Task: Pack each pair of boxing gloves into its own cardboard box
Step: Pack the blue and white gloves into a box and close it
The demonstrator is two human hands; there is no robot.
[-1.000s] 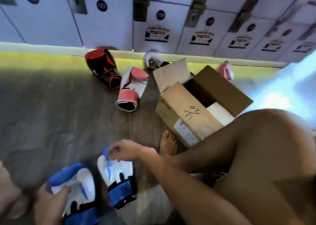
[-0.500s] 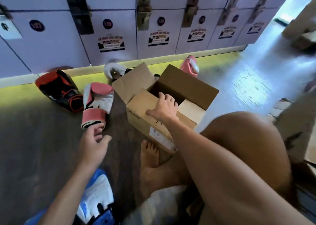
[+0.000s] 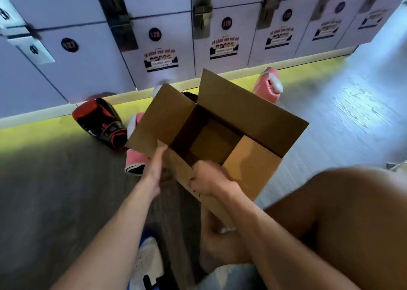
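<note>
A wall of white numbered lockers (image 3: pixel 88 69) fills the far side, above a dark wooden floor (image 3: pixel 55 190). At the centre stands the open cardboard box (image 3: pixel 253 117), flaps raised, its bare bottom showing inside, tilted slightly toward the person. A red-and-black glove (image 3: pixel 101 122) lies far left of the box against the lockers. A pink-and-white glove (image 3: pixel 135 159) lies just beside the box's left flap, partly hidden by it. Another pink glove (image 3: pixel 267 84) stands beyond the box's far right flap. A blue-and-white glove (image 3: pixel 147 263) lies near, under the left forearm. The right hand (image 3: pixel 209 179) is clamped over the box's near wall, fingers curled over the rim. The left hand (image 3: pixel 155 168), fingers straight and together, touches the near-left corner by the left flap.
</note>
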